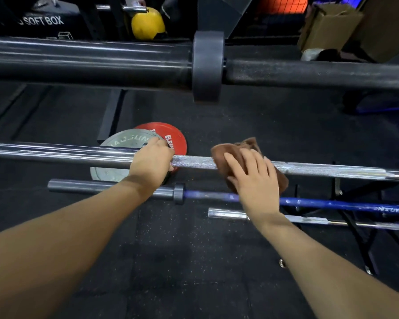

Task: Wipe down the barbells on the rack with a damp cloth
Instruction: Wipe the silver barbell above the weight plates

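Black rubber floor below; my left hand (151,158) grips the chrome barbell (194,162), my right hand (253,178) presses the brown cloth (226,153) around it; blue barbell (332,203) probably awaits.

"SOFT BOX" stands in white capitals on the black box (32,21) at the far left — a letter or mark before "SOFT" is cut off. The red weight plate (168,134) on the floor bears white letters "ELE", the rest hidden behind a hand and the bar, and beside them a partly visible "2". The grey plate (124,143) carries raised lettering, too unclear to read. The blue barbell (332,203) shows pale lettering near the right edge — illegible.
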